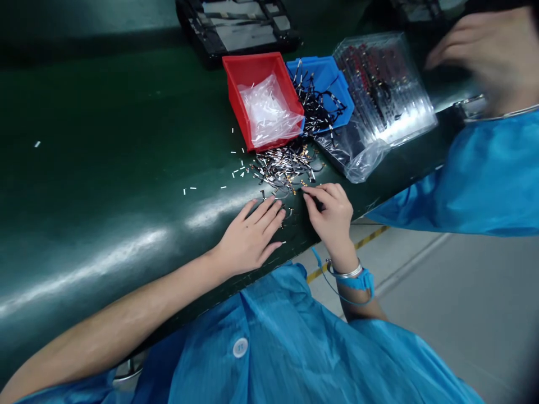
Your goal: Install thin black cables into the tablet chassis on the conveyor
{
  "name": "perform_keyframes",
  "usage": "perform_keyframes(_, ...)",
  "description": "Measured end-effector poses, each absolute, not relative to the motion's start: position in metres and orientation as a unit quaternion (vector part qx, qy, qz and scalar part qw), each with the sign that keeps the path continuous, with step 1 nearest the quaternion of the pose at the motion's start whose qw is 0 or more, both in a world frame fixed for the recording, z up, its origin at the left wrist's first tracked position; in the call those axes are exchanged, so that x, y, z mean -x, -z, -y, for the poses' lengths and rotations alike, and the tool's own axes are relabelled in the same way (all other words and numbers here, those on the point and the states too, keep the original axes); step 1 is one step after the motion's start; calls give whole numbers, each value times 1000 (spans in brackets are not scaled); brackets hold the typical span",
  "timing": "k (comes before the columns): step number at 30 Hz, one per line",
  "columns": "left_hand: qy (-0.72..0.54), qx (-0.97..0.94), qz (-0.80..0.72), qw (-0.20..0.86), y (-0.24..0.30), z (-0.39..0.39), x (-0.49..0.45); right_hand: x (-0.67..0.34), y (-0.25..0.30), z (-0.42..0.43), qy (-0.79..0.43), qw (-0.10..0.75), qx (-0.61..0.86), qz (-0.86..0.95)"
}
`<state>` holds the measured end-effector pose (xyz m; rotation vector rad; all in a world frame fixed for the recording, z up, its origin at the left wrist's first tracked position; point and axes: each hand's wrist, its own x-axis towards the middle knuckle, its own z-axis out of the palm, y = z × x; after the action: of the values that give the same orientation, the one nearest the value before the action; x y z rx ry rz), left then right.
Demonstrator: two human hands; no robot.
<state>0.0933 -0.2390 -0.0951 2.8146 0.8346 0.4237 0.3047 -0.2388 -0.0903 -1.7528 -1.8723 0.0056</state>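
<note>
My left hand lies palm down on the green table, fingers stretched out at the near edge of a pile of short dark cables with silvery sleeves and gold-coloured ends. A few loose cables lie around its fingertips. To its right, my right hand has thumb and forefinger drawn together at the pile's near right edge, by some gold-coloured ends. Whatever sits in that pinch is too small to make out. Several tiny white tube pieces are scattered left of the pile.
Behind the pile stand a red bin holding a plastic bag of white bits and a blue bin with black cables. A transparent tray lies right of them. A co-worker's blurred hand is at upper right. A black case stands behind.
</note>
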Motion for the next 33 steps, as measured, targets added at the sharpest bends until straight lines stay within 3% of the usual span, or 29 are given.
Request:
perform_keyframes(9, -119, -953, -268, 78, 88, 229, -107, -315, 100, 239, 60, 333, 668, 663)
perform_keyframes(33, -164, -950, -250, 92, 99, 220, -108, -327, 101, 234, 43, 344, 688, 638)
